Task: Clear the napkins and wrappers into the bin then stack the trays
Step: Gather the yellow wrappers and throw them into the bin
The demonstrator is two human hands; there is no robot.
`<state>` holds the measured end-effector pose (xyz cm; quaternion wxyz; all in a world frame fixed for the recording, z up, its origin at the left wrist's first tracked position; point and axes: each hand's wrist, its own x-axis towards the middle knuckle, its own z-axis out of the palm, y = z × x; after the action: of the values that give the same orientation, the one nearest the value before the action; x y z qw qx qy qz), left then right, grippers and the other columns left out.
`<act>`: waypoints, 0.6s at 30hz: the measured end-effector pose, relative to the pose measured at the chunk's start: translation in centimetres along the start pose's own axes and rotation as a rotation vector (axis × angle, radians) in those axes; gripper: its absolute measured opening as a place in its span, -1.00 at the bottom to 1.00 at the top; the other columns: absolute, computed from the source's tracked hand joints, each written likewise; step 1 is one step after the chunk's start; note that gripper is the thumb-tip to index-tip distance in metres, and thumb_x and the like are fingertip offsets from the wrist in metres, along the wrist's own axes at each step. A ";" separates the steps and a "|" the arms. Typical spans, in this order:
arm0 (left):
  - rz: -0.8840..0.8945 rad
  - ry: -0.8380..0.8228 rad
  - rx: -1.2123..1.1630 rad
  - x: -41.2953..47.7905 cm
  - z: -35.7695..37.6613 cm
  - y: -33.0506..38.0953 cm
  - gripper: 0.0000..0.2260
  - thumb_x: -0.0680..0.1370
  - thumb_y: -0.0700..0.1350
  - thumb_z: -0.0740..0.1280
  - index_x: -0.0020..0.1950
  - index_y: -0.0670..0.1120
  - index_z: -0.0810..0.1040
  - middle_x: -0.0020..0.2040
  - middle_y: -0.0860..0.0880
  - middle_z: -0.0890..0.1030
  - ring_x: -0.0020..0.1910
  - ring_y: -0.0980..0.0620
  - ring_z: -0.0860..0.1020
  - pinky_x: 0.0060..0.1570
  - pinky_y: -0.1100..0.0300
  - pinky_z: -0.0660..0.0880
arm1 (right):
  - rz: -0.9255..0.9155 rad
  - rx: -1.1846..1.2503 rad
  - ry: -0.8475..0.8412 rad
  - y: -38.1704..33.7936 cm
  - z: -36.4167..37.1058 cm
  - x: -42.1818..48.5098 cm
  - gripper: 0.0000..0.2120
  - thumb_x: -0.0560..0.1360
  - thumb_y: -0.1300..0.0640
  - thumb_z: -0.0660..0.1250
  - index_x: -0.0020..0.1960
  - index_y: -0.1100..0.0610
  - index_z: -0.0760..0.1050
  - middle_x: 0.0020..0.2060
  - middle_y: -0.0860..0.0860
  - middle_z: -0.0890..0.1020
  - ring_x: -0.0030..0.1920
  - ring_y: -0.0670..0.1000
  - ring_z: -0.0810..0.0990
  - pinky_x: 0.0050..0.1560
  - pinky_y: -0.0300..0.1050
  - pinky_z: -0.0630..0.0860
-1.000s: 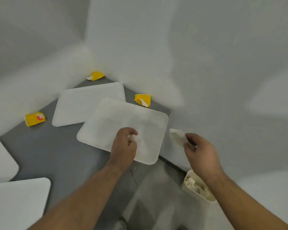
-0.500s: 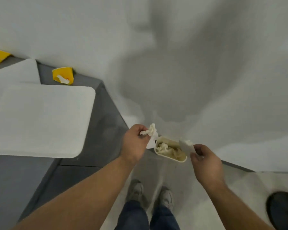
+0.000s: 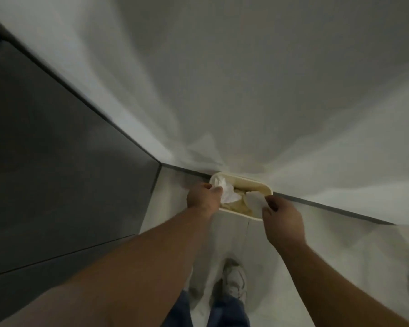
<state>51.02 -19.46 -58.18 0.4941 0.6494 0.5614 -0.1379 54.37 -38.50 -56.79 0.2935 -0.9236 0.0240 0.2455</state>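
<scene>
Left hand (image 3: 204, 197) and right hand (image 3: 282, 224), each pinching a crumpled napkin (image 3: 227, 193) (image 3: 254, 200) above the cream bin (image 3: 250, 181).

A small cream oval plastic bin (image 3: 246, 181) stands on the pale floor (image 3: 328, 244) against the white wall (image 3: 246, 79) — right of the dark grey counter (image 3: 45, 161). Above its opening, the left hand (image 3: 203, 195) pinches a crumpled white napkin (image 3: 227, 192); the right hand (image 3: 282, 223) pinches another white napkin (image 3: 254, 200) — paper waste (image 3: 236, 205) lying inside.
</scene>
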 end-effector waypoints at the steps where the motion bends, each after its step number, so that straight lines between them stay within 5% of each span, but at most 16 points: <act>1: -0.003 -0.032 -0.021 1.2 1.0 -0.3 -0.71 0.51 0.04 0.44 0.13 -0.11 0.69 0.07 -0.12 0.72 0.08 -0.17 0.67 0.17 0.00 0.61 | -0.013 -0.023 -0.007 0.6 0.9 1.2 -0.68 0.54 0.15 0.34 0.28 0.00 0.60 0.09 0.00 0.71 0.01 0.06 0.67 -0.01 -0.17 0.49; 7: 0.083 -0.240 -0.020 4.0 3.8 -2.7 -0.56 0.61 -0.06 0.36 0.48 -0.10 0.46 0.43 -0.10 0.52 0.41 -0.12 0.49 0.40 -0.01 0.45 | -0.078 -0.079 -0.023 2.4 4.3 5.2 -0.72 0.51 0.13 0.41 0.21 -0.01 0.64 0.13 -0.01 0.70 0.10 0.12 0.66 0.10 -0.07 0.52; 13: 0.081 -0.174 -0.009 3.6 2.5 -5.4 -0.79 0.59 -0.09 0.38 0.19 -0.07 0.66 0.10 -0.12 0.68 0.07 -0.12 0.63 -0.03 0.17 0.53 | -0.094 -0.103 -0.061 2.3 4.3 4.5 -0.76 0.56 0.11 0.34 0.19 -0.02 0.65 0.08 0.04 0.71 0.03 0.13 0.67 0.01 -0.05 0.57; 18: 0.225 -0.084 0.022 1.1 -1.1 -3.7 -0.86 0.55 -0.16 0.40 0.08 -0.09 0.69 0.02 -0.15 0.71 0.03 -0.14 0.66 0.11 -0.01 0.61 | -0.129 -0.053 -0.052 -1.3 1.3 3.1 -0.81 0.57 0.04 0.33 0.13 -0.08 0.65 0.00 -0.03 0.71 -0.05 0.04 0.67 -0.09 -0.13 0.55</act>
<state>47.74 -18.39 -60.24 0.5223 0.7073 0.4623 -0.1146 56.78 -36.42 -58.52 0.2845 -0.9241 -0.0499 0.2504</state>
